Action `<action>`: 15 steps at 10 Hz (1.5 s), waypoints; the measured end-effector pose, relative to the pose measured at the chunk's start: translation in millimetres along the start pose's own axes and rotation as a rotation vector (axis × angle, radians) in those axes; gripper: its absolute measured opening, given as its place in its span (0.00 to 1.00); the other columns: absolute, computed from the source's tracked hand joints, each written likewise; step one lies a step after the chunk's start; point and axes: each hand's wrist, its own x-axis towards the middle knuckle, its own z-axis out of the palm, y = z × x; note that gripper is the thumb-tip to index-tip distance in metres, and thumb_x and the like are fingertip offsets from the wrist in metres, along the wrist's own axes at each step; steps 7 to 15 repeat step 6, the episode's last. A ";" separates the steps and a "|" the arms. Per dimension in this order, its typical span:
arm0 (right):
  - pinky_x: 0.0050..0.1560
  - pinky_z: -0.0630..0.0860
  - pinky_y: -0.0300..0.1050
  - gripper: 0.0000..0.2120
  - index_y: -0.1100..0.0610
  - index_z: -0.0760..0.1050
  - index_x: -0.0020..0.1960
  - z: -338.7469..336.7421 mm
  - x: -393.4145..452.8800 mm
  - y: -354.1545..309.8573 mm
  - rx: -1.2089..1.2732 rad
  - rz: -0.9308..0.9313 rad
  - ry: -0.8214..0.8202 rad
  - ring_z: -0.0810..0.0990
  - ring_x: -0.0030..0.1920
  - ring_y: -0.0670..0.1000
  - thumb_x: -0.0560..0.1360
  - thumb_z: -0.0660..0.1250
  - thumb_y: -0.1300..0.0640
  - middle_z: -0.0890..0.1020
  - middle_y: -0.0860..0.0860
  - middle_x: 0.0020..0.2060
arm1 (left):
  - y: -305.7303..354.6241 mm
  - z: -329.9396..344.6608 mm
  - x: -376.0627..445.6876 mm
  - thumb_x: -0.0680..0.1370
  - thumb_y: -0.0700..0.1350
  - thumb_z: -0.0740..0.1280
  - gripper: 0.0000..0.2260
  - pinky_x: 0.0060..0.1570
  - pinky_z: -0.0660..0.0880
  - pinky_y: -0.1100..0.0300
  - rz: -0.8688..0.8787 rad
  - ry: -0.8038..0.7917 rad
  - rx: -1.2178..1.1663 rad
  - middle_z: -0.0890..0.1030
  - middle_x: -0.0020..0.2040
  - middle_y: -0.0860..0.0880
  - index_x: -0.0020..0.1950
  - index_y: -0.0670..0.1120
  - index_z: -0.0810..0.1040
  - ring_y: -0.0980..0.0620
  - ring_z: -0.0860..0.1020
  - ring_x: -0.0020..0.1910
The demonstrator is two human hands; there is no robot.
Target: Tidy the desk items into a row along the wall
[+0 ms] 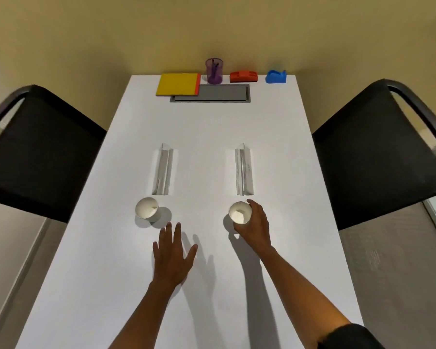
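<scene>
No readable writing anywhere. Right hand curled around a white paper cup, grip closed on its right side, forearm angled in from lower right. Left hand flat, fingers spread, holding nothing, just right of a second paper cup. Far ahead of both grips, along the wall: yellow notebook, purple pen holder, red stapler, blue tape dispenser on the white surface.

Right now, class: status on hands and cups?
Right hand wrapped round right cup. Left hand open, flat, short of left cup. Nothing blocking.
</scene>
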 end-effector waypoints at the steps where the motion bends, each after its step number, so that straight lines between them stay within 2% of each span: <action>1: 0.64 0.69 0.50 0.38 0.52 0.63 0.71 6.9 8.9 -2.4 0.004 -0.005 0.031 0.72 0.64 0.55 0.65 0.75 0.49 0.73 0.49 0.65 | 0.7 1.4 6.6 0.74 0.65 0.53 0.36 0.73 0.50 0.40 0.007 -0.008 0.001 0.48 0.79 0.47 0.78 0.50 0.50 0.46 0.47 0.78; 2: 0.63 0.70 0.52 0.37 0.52 0.65 0.70 12.2 15.7 -4.1 0.008 -0.007 0.039 0.72 0.64 0.55 0.64 0.76 0.50 0.73 0.49 0.65 | 1.5 1.9 13.8 0.74 0.65 0.53 0.36 0.73 0.50 0.40 0.005 -0.013 -0.006 0.49 0.79 0.47 0.78 0.50 0.50 0.45 0.47 0.78; 4: 0.62 0.70 0.52 0.38 0.53 0.63 0.71 17.9 23.2 -0.6 0.000 -0.025 0.047 0.72 0.64 0.56 0.65 0.76 0.51 0.72 0.50 0.66 | 1.7 4.6 21.8 0.71 0.69 0.46 0.40 0.73 0.49 0.41 0.005 -0.020 0.000 0.48 0.79 0.46 0.78 0.50 0.49 0.45 0.46 0.78; 6: 0.60 0.66 0.51 0.46 0.47 0.58 0.72 11.8 13.0 0.8 0.023 -0.041 0.080 0.69 0.63 0.54 0.61 0.77 0.47 0.69 0.46 0.64 | 6.5 2.7 23.3 0.74 0.66 0.52 0.37 0.73 0.50 0.40 0.033 0.001 -0.011 0.49 0.79 0.46 0.78 0.50 0.50 0.44 0.48 0.78; 15: 0.60 0.66 0.51 0.46 0.47 0.58 0.72 11.8 13.0 0.8 0.023 -0.041 0.080 0.69 0.63 0.54 0.61 0.77 0.47 0.69 0.46 0.64 | 6.5 2.7 23.3 0.74 0.66 0.52 0.37 0.73 0.50 0.40 0.033 0.001 -0.011 0.49 0.79 0.46 0.78 0.50 0.50 0.44 0.48 0.78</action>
